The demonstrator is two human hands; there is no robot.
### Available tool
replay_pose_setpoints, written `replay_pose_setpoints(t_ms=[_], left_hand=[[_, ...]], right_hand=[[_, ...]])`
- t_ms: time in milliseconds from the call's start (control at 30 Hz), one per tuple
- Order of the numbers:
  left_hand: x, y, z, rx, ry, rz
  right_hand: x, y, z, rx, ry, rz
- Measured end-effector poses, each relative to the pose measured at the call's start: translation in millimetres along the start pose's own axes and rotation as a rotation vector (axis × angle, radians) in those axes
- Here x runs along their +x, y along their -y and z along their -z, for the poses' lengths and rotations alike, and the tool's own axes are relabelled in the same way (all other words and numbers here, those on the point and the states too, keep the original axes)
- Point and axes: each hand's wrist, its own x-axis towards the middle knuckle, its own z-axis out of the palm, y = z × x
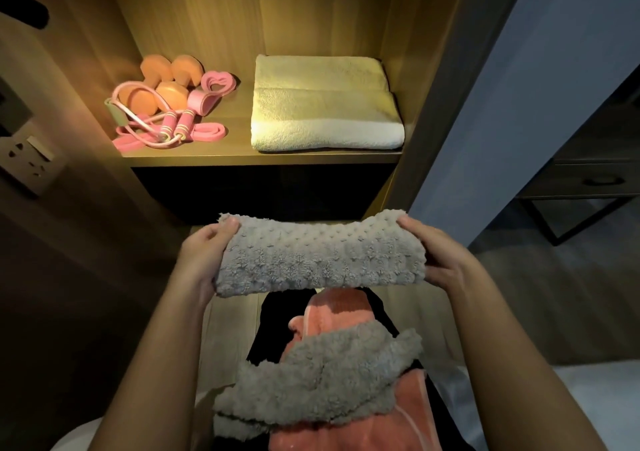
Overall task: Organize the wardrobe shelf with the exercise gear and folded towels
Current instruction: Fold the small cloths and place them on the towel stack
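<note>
Nearest, below both hands: loose grey towel (pixel 322 374) heaped over a pink towel (pixel 346 312), both unfolded. Looks like the queue still to fold.

Above that heap: folded grey towel (pixel 322 256) held level between the hands. Left hand (pixel 204 253) grips its left end, right hand (pixel 440 256) grips its right end, thumbs on top and fingers curled under. My read is that the two-end hold keeps the fold from opening in transit.

Ahead of the hands and higher: lit wardrobe shelf (pixel 235 149). Forward of the right hand, a folded white towel (pixel 325 104) lies flat and fills that half. Forward-left of the left hand, the gear is bunched: orange dumbbells (pixel 169 90) at the back, jump rope (pixel 170 120) in front, pink bands (pixel 207 132) tangled around it.

Gear on one side and towels on the other looks deliberate. The likely slot for the grey towel is on top of the white one, since little bare board shows beside it. Risk: the fluffy fold springs open on release.
</note>
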Motion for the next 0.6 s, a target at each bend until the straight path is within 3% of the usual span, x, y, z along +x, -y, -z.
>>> replay_pose_setpoints(t_ms=[67, 133, 200, 333, 400, 467, 600], left_hand=[[-2.0, 2.0, 4.5, -0.090, 0.152, 0.137], [-0.5, 10.0, 9.6, -0.069, 0.222, 0.138], [3.3, 21.0, 11.3, 0.031, 0.156, 0.018], [0.9, 38.0, -9.8, 0.387, -0.140, -0.401], [-2.9, 39.3, -16.6, 0.439, -0.270, -0.595], [3.2, 39.2, -15.1, 0.449, -0.307, -0.653], [28.5, 30.9, -17.0, 0.507, -0.236, -0.574]], right_hand=[[-0.7, -5.2, 5.8, 0.032, 0.099, -0.080], [4.0, -12.6, 7.7, 0.000, 0.031, -0.033], [10.1, -20.8, 4.4, -0.101, -0.109, 0.118], [19.4, -37.2, -14.9, -0.670, -0.411, 0.520], [21.4, -40.6, -20.6, -0.743, -0.469, 0.651], [25.5, -37.6, -16.7, -0.781, -0.514, 0.701], [41.4, -21.4, -6.8, -0.835, -0.516, 0.662]])
